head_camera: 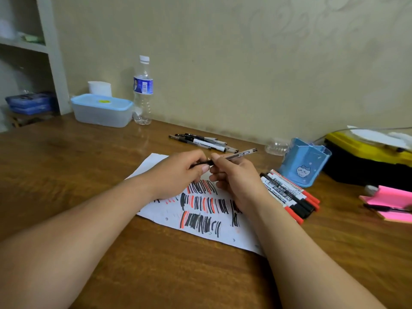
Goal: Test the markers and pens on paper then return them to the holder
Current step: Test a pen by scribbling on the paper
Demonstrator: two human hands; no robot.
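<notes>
Above the middle of the table both hands hold one clear-barrelled pen (239, 155). My right hand (236, 179) grips its barrel, whose far end points up to the right. My left hand (178, 172) pinches the pen's dark near end, probably its cap. Under the hands lies a white paper (200, 219) covered with black and red strokes. Several black and red whiteboard markers (289, 195) lie side by side right of the paper. Behind them stands a blue pen holder (303, 163) with a cat picture. Several more pens (202, 141) lie in a loose pile beyond the paper.
A lidded plastic box (102, 110) and a water bottle (142, 90) stand by the wall at the back left. A yellow and black case (367, 157) and pink sticky notes (390, 204) with a pen on them sit at the right. The wooden table (66, 163) is bare at left.
</notes>
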